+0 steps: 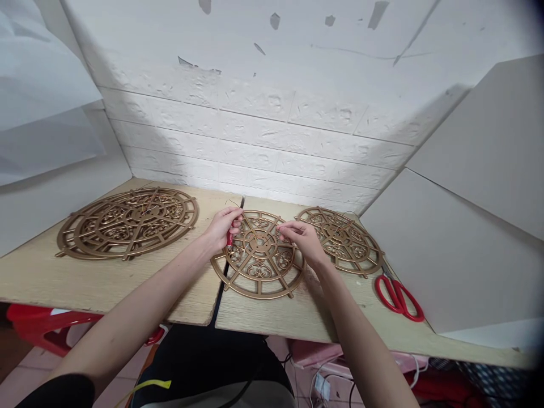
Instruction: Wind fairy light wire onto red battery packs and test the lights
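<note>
Head view. The gold openwork medallion [259, 243] being worked on lies flat on the wooden tabletop [272, 316], across the seam between two boards and directly below both hands. The left hand [222, 228] is closed around a red-handled tool [230, 238], its tip hidden by the fingers; a thin wire [249, 223] runs from the fingertips toward the hub. The right hand [304, 241] is curled over the opposite side, thumb and forefinger close together; whether they grip a strand cannot be told.

A stack of similar medallions [141, 214] lies to the left. Another medallion [335, 231] lies to the right, just beside the red-handled scissors [398, 293].

Step in hand: judged to be positioning or threading fine wire at the medallion's centre. Next move: this would call for steady fingertip control of the wire, kept clear of the scrollwork, with the medallion flat.
</note>
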### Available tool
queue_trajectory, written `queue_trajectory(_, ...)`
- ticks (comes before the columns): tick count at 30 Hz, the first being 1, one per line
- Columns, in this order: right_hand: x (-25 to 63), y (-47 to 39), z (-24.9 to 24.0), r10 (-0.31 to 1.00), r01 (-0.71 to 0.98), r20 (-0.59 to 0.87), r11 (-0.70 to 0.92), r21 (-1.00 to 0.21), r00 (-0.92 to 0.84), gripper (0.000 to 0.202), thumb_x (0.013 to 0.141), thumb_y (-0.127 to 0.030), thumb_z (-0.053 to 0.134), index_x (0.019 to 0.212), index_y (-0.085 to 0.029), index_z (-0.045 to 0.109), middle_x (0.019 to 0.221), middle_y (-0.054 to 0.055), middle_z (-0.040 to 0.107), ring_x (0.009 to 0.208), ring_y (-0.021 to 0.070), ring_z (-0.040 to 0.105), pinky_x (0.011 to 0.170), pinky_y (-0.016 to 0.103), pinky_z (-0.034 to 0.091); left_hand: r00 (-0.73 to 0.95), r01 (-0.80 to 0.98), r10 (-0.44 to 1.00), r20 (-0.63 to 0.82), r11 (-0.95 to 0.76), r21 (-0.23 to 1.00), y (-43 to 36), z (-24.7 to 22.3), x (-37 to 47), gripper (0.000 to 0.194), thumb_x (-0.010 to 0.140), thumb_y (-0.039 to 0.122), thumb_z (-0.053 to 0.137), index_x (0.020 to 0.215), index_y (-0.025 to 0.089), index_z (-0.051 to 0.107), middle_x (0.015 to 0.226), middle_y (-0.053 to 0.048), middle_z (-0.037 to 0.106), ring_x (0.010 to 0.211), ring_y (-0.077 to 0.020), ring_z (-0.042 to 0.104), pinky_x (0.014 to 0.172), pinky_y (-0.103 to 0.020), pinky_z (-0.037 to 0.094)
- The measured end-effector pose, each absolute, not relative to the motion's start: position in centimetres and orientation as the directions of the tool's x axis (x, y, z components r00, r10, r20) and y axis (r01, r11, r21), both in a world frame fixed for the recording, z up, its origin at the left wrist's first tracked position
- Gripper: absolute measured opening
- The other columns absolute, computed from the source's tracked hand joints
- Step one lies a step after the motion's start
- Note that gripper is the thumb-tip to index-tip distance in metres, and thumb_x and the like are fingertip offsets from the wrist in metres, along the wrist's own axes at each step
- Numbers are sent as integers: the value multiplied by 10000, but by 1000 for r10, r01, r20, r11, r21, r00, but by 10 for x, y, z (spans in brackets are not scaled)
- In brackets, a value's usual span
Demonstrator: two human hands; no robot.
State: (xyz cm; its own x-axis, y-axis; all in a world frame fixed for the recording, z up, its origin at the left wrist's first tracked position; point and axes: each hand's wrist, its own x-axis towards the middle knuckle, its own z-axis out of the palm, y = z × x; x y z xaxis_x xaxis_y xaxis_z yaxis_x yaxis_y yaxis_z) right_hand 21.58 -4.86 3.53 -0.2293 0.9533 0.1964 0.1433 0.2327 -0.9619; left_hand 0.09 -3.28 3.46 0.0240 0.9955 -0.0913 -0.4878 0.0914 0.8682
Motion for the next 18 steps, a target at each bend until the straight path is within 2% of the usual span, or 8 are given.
queue_trajectory(5,223,-48,40,962,-32,131,127,-991,-241,249,678,-379,725,802,-164,724,661,12,633,510,77,398,493,224,319,79,-525,989,-128,150,838,-33,36,0,124,713,130,639,717,119,516,601,18,509,379,8,310,328,-105,167)
queue_trajectory(9,226,-48,42,953,-163,135,93,-982,-272,229,639,-317,763,828,-191,731,737,21,671,563,86,453,543,229,370,62,-535,989,-131,144,833,-34,37,1,124,715,126,643,718,121,519,626,5,541,392,5,336,327,-105,171)
queue_trajectory(13,224,-51,44,946,-221,131,65,-973,-297,303,605,-265,787,897,-207,731,833,29,700,599,82,503,591,234,407,64,-546,991,-121,137,827,-33,34,0,111,716,122,642,718,112,531,656,-14,575,403,4,353,325,-102,183)
queue_trajectory(18,219,-48,42,972,-242,124,74,-967,-199,283,604,-310,787,850,-181,731,803,43,695,633,98,539,572,229,406,84,-547,991,-108,137,826,-32,33,-1,104,723,123,645,725,98,544,786,-84,650,417,6,368,317,-100,203)
